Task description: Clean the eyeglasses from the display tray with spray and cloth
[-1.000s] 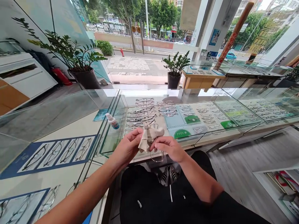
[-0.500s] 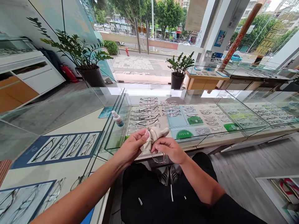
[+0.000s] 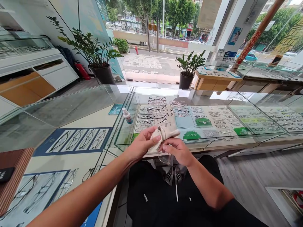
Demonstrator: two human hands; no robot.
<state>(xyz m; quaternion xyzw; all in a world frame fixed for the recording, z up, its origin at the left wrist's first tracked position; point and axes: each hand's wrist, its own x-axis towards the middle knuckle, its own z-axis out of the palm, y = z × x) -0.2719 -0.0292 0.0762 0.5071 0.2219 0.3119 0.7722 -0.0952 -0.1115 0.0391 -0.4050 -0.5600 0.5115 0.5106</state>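
Observation:
Just above the near edge of the glass display counter, my left hand (image 3: 145, 142) is closed on a whitish cleaning cloth (image 3: 170, 131), thumb on top. The cloth is wrapped over part of a pair of eyeglasses (image 3: 163, 163), hiding most of that side. Fingers of my right hand (image 3: 181, 152) pinch the eyeglasses by the frame at the middle, close to the cloth. One thin-rimmed clear lens hangs free below the right fingers. A small white spray bottle (image 3: 127, 116) with a blue lower part stands on the glass, left of my hands.
Rows of eyeglasses (image 3: 157, 108) lie inside the glass counter (image 3: 203, 143). More frames rest on a blue display board (image 3: 107, 136) at left. A dark device (image 3: 6, 174) sits on a brown slatted surface at far left. Potted plants (image 3: 187, 80) stand beyond the counter.
The view has turned slightly left, so the surroundings appear shifted right. Both hands still hold the cloth and eyeglasses, and the left fingers and cloth have shifted a little.

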